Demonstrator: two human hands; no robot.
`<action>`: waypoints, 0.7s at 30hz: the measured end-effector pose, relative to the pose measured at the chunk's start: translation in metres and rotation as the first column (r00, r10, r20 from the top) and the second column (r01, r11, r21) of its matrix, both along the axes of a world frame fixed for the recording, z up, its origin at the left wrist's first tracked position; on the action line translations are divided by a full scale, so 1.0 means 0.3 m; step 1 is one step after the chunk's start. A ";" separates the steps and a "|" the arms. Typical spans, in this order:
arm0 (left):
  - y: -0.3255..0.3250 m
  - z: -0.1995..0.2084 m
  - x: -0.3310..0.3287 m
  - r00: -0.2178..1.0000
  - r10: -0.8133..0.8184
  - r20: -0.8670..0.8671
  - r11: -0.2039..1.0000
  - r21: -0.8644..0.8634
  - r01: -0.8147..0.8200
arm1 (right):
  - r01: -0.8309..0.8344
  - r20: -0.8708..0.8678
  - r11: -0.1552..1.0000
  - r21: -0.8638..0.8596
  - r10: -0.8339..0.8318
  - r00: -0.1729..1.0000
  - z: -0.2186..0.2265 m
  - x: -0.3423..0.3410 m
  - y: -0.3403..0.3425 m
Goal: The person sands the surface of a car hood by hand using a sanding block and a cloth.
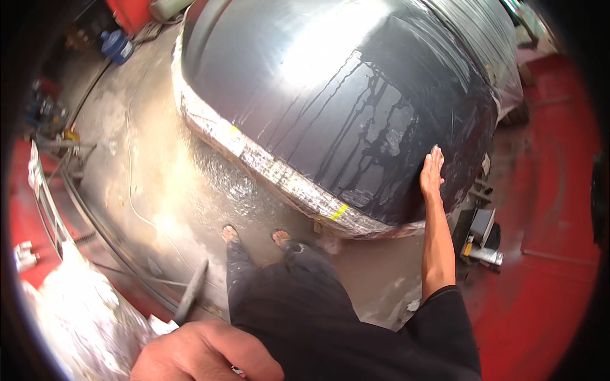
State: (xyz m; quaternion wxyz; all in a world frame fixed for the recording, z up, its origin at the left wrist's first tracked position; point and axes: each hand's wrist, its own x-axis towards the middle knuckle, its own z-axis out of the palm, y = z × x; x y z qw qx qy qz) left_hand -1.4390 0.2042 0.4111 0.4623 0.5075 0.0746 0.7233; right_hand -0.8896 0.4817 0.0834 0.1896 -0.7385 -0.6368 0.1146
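A dark grey car hood (267, 82) fills the upper middle, wet on its right half with water streaks running down it. My right hand (433, 171) lies flat against the wet panel near its right side, fingers stretched out and close together. Newspaper-like masking (273, 170) with bits of yellow tape wraps the hood's near and left edge. My left hand (206, 352) is large and close at the bottom, with its fingers curled. Only a small bit of something pale and red shows under those fingers, and I cannot make out what it is.
Clear plastic sheeting (486, 44) covers the car beyond the hood. Wet concrete (235, 184) lies before my bare feet. At left are a thin cable (129, 171), a blue water jug (117, 46) and a white plastic-wrapped bundle (82, 311). A small grey boxy object (481, 227) sits at right.
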 end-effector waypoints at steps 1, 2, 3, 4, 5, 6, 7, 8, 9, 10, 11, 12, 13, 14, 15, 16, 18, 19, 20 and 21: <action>0.024 0.026 -0.065 0.994 -0.103 -0.040 0.994 -0.043 0.101 | 0.076 -0.013 0.995 -0.061 -0.077 0.997 -0.012 -0.130 -0.012; 0.053 0.039 -0.108 0.978 -0.204 -0.053 0.977 -0.081 0.199 | 0.151 0.001 0.982 -0.115 -0.152 0.988 0.030 -0.243 -0.035; 0.102 0.030 -0.126 0.981 -0.186 -0.052 0.982 -0.001 0.186 | 0.202 0.053 0.974 -0.100 -0.197 0.979 0.012 -0.240 -0.049; 0.161 -0.014 -0.167 0.946 -0.295 -0.133 0.946 0.101 0.309 | 0.255 0.051 0.963 -0.084 -0.251 0.967 -0.002 -0.270 -0.063; 0.189 -0.064 -0.183 0.947 -0.285 -0.146 0.953 0.066 0.297 | 0.296 0.039 0.952 -0.082 -0.294 0.955 -0.004 -0.301 -0.064; 0.202 -0.122 -0.206 0.950 -0.270 -0.156 0.961 0.026 0.277 | 0.335 0.027 0.939 -0.080 -0.334 0.942 -0.004 -0.328 -0.050; 0.232 -0.189 -0.221 0.949 -0.279 -0.150 0.960 -0.007 0.281 | 0.411 0.021 0.909 -0.069 -0.411 0.911 0.021 -0.313 -0.055; 0.248 -0.226 -0.238 0.940 -0.264 -0.217 0.951 -0.222 0.215 | 0.468 0.010 0.881 -0.072 -0.469 0.883 0.026 -0.337 -0.048; 0.274 -0.301 -0.267 0.914 -0.290 -0.282 0.914 -0.366 0.176 | 0.525 -0.048 0.851 -0.023 -0.526 0.849 0.020 -0.406 -0.029; 0.325 -0.362 -0.263 0.910 -0.313 -0.271 0.875 -0.455 0.165 | 0.596 -0.013 0.801 -0.048 -0.597 0.802 0.059 -0.572 0.013; 0.395 -0.399 -0.236 0.887 -0.320 -0.333 0.850 -0.515 0.113 | 0.534 0.082 0.845 0.039 -0.535 0.841 0.029 -0.679 0.032; 0.479 -0.449 -0.207 0.837 -0.304 -0.456 0.879 -0.474 0.061 | 0.382 0.183 0.919 0.098 -0.394 0.901 0.014 -0.824 0.063; 0.541 -0.482 -0.173 0.810 -0.308 -0.500 0.868 -0.496 0.024 | 0.231 0.259 0.962 0.147 -0.263 0.929 -0.004 -0.973 0.076; 0.589 -0.503 -0.151 0.775 -0.323 -0.543 0.850 -0.526 -0.015 | 0.108 0.299 0.986 0.125 -0.141 0.944 -0.012 -1.077 0.074; 0.615 -0.517 -0.176 0.754 -0.324 -0.572 0.836 -0.546 -0.055 | 0.056 0.292 0.995 0.086 -0.079 0.953 0.016 -1.088 0.075; 0.634 -0.524 -0.223 0.729 -0.303 -0.614 0.843 -0.529 -0.095 | 0.007 0.285 0.999 0.053 -0.022 0.958 0.037 -1.069 0.073; 0.662 -0.518 -0.339 0.691 -0.243 -0.681 0.866 -0.473 -0.161 | 0.117 0.338 0.987 0.112 -0.148 0.930 0.025 -0.883 0.090; 0.679 -0.526 -0.402 0.651 -0.209 -0.730 0.853 -0.462 -0.244 | 0.224 0.275 0.963 0.151 -0.259 0.926 0.032 -0.755 0.108; 0.699 -0.542 -0.458 0.610 -0.175 -0.773 0.837 -0.443 -0.321 | 0.365 0.219 0.925 0.103 -0.379 0.899 0.062 -0.638 0.128; 0.719 -0.552 -0.502 0.595 -0.135 -0.793 0.811 -0.433 -0.394 | 0.490 0.159 0.871 0.035 -0.489 0.858 0.096 -0.539 0.151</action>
